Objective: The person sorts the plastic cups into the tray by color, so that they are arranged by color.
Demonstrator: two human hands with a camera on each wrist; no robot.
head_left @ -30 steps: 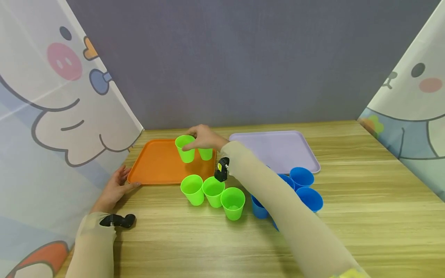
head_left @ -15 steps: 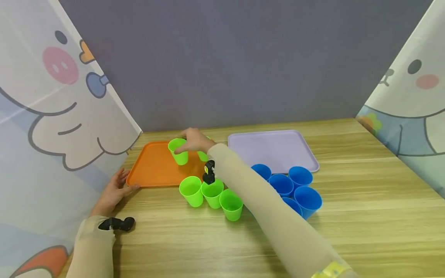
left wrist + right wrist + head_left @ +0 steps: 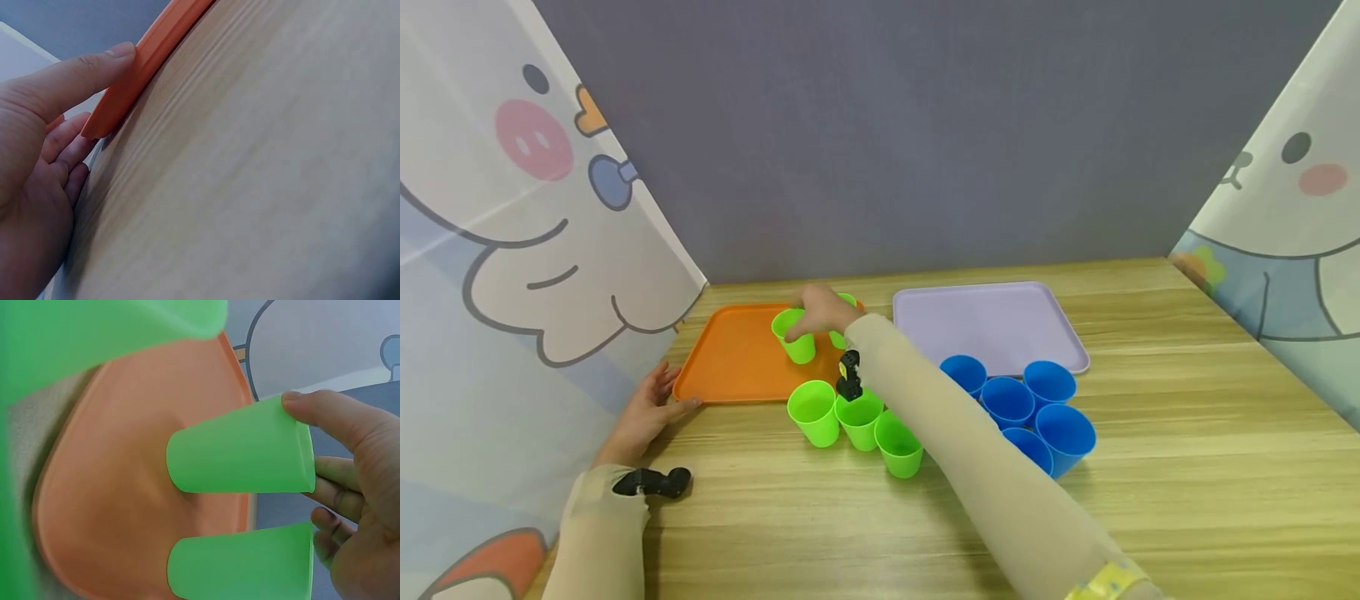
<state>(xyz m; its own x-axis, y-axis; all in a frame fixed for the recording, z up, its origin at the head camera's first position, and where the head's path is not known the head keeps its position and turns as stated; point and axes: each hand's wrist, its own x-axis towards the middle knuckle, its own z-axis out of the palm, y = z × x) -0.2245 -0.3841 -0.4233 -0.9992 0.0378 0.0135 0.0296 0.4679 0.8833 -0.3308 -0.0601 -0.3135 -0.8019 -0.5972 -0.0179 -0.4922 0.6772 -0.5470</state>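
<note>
My right hand (image 3: 823,308) holds a light green plastic cup (image 3: 802,348) by its rim, over the right half of the orange tray (image 3: 722,358). In the right wrist view the thumb lies at the rim of the held cup (image 3: 244,450) and the fingers are on the far side. Its base is close over the tray. A second green cup (image 3: 244,565) stands upright right beside it on the tray, partly hidden by my hand in the head view. My left hand (image 3: 643,414) grips the tray's near left corner, thumb on the orange rim (image 3: 134,78).
Several green cups (image 3: 814,414) stand in a slanting row in front of the tray. Blue cups (image 3: 1063,433) cluster to their right, partly behind my right sleeve. A pale purple tray (image 3: 985,325) lies at the back right. A grey panel (image 3: 925,142) rises behind the table.
My right hand first carried the green cup slightly left, then lowered it toward the tray and back right, close to the second cup. My left hand has stayed at the tray corner.
</note>
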